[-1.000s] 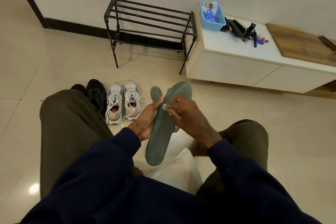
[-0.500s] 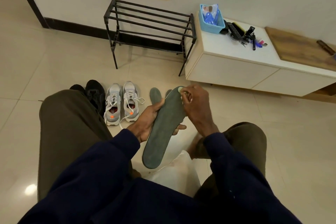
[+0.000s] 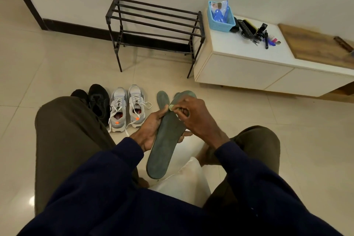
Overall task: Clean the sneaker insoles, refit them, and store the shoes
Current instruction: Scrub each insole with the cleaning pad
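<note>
My left hand [image 3: 151, 128] holds a long grey-green insole [image 3: 164, 143] from underneath, its toe pointing away from me. My right hand [image 3: 193, 119] presses a small pale wipe [image 3: 171, 108] against the insole's upper part, fingers pinched on it. A second insole [image 3: 162, 97] lies on the floor just beyond, partly hidden by my hands. A pair of grey-white sneakers [image 3: 126, 107] with orange marks stands on the floor to the left of the hands.
A pair of black shoes [image 3: 97, 101] stands left of the sneakers. A black metal shoe rack [image 3: 153, 25] is against the wall. A low white cabinet [image 3: 249, 71] at the right carries a blue basket [image 3: 220, 15] and small tools. A white bag [image 3: 183, 182] lies between my knees.
My right hand with the wipe slid from the insole's middle up to the toe, then back down a little. The left hand kept its hold.
</note>
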